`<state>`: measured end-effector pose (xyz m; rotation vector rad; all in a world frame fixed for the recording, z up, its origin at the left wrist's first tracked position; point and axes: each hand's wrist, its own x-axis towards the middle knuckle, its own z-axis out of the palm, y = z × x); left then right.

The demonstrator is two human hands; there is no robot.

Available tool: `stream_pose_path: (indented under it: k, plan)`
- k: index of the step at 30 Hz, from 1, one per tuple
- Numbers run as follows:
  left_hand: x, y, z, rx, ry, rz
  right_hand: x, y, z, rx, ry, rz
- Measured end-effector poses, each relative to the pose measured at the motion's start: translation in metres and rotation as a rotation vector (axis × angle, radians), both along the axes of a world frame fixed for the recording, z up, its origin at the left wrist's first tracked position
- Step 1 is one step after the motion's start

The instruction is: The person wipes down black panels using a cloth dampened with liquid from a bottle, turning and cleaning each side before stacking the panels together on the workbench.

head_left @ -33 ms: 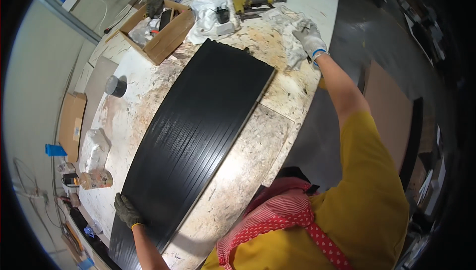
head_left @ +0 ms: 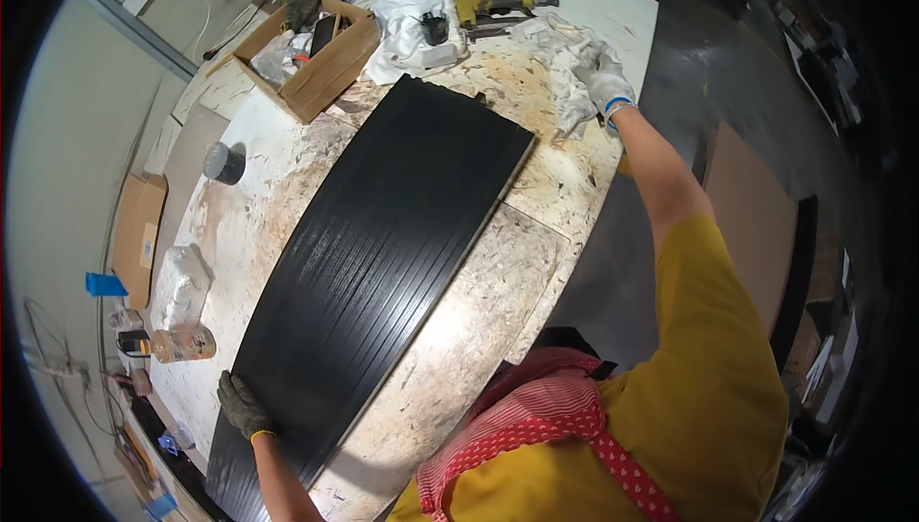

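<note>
A long black ribbed panel (head_left: 383,225) lies at a slant across the work table, its grooves running lengthwise. My left hand (head_left: 243,407), in a dark grey glove, rests on the panel's left edge near the lower end, with its fingers stretched out. At the far right edge of the table my right hand (head_left: 606,81), in a whitish glove, is closed on a crumpled white cloth (head_left: 563,62). The fingertips are partly lost against the cloth's folds.
A stained white table (head_left: 450,369) carries an open cardboard box (head_left: 330,81) of odds and ends. Blue and yellow hand tools (head_left: 498,3) and another white rag (head_left: 397,53) lie at the back. A dark-grey lidded jar (head_left: 224,164), wrapped bundle (head_left: 182,287) and bottle (head_left: 184,344) stand left.
My right hand has shifted very slightly on the white cloth, and its fingers look more drawn in. My left hand stays on the panel.
</note>
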<state>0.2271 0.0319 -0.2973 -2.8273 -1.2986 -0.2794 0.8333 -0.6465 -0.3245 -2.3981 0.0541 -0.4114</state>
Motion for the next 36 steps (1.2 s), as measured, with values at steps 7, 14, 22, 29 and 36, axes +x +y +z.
stream_pose_path:
  k: [7, 14, 22, 29, 36]
  plan:
    - [-0.006, -0.001, 0.008, -0.013, -0.022, 0.008, -0.005, 0.013, 0.11, 0.483, -0.084, 0.118]
    - [0.002, 0.005, 0.003, -0.012, 0.0, 0.028, -0.093, 0.02, 0.264, 0.686, -0.078, 0.691]
    - [-0.009, -0.003, 0.005, -0.005, -0.02, 0.017, -0.318, 0.15, 0.226, 0.736, 0.482, 1.432]
    - [0.004, 0.002, 0.002, 0.037, -0.028, -0.05, -0.32, 0.158, 0.068, -0.415, -0.184, 1.007]
    - [0.003, -0.007, 0.024, 0.119, -0.101, -0.024, -0.398, 0.212, 0.087, 0.047, 0.184, 0.61]
